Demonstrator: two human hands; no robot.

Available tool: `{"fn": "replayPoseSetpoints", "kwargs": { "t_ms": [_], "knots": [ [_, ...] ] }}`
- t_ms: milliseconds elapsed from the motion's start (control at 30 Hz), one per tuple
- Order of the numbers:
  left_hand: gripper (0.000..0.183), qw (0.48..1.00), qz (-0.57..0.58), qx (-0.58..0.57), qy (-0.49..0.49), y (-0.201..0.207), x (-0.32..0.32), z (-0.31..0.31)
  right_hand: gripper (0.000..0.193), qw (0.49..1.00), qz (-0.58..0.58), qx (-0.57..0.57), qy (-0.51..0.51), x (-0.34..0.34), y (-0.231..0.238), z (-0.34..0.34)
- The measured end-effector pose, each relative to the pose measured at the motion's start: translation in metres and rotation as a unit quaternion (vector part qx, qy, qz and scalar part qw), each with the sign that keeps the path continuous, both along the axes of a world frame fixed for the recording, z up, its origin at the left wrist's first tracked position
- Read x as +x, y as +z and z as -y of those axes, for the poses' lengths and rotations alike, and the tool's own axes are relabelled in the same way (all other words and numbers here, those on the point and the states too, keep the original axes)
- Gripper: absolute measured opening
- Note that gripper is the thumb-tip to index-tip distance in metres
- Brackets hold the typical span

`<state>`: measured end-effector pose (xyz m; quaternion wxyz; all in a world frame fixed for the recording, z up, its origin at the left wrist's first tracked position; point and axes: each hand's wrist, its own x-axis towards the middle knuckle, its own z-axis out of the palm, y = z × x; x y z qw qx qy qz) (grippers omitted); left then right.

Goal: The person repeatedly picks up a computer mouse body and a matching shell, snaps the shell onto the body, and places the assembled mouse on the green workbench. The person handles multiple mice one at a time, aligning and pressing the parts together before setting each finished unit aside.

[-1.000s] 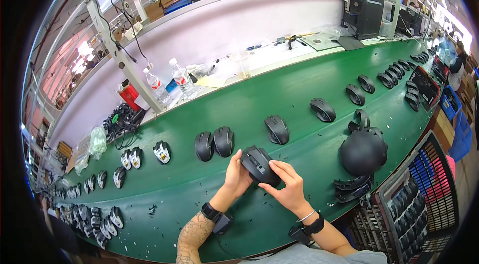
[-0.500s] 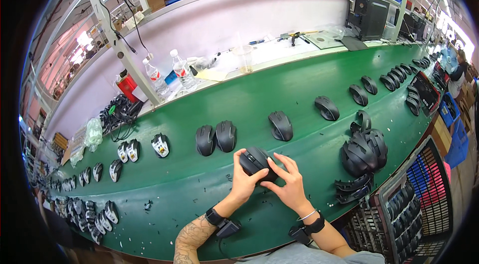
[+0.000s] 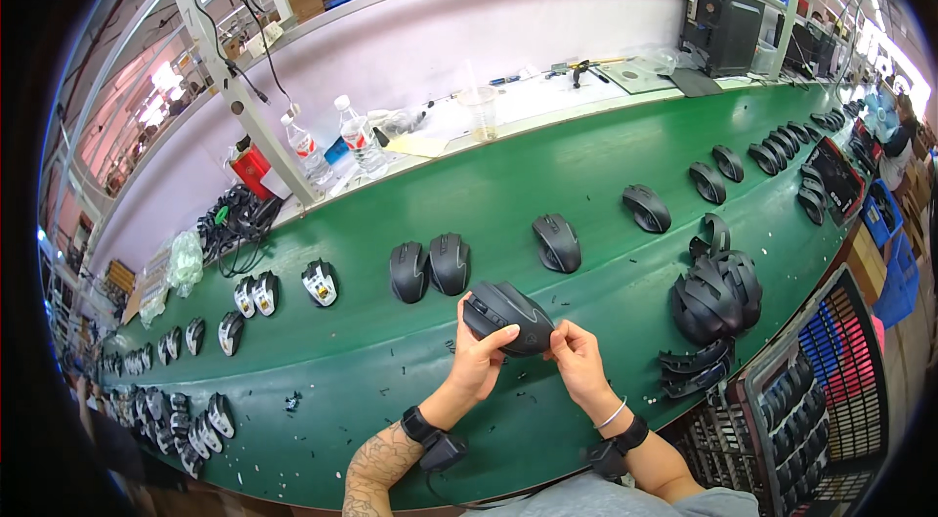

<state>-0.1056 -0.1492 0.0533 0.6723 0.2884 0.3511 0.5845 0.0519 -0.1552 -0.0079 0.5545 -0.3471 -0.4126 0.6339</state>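
A black computer mouse (image 3: 510, 318) is held up over the green bench, its top facing me. My left hand (image 3: 479, 361) closes round its left and near side, thumb on the top. The fingers of my right hand (image 3: 578, 357) pinch together at the mouse's right end; whether anything small is between them is hidden. Just beyond lie a pair of black mice (image 3: 448, 264) and another single black mouse (image 3: 557, 243). To the right of my right hand is a heap of black mouse shells (image 3: 715, 298), with curved black pieces (image 3: 696, 368) nearer me.
The green belt (image 3: 342, 361) carries rows of mice, with white-and-black mouse bodies (image 3: 319, 282) at left. Small black scraps lie scattered. A black crate (image 3: 757, 419) of parts stands at lower right. Water bottles (image 3: 360, 138) and a plastic cup (image 3: 481, 114) stand on the back ledge.
My right hand has slid off the mouse's top to its right end, fingers now bunched. The mouse has turned and its top shows more. Mice on the belt have shifted slightly right.
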Motion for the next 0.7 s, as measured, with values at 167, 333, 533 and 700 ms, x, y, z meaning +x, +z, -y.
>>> {"fn": "replayPoseSetpoints", "kwargs": {
  "t_ms": [167,333,533,700],
  "knots": [
    [0.053,1.0,-0.002,-0.031,-0.002,-0.004,-0.003,-0.003,0.032,1.0,0.017,0.006,-0.007,0.001,0.002,-0.001],
    [0.033,0.991,0.005,-0.13,-0.015,0.005,-0.026,-0.019,0.03,0.996,0.079,0.03,0.001,0.009,0.001,-0.006],
    [0.043,0.987,-0.087,-0.131,0.014,0.004,-0.03,-0.02,0.033,0.994,-0.046,-0.076,0.07,0.005,0.022,-0.003],
    [0.062,0.983,-0.124,-0.127,-0.05,0.01,-0.031,-0.019,0.036,0.981,-0.128,-0.112,0.095,0.013,0.016,-0.006]
  ]
}}
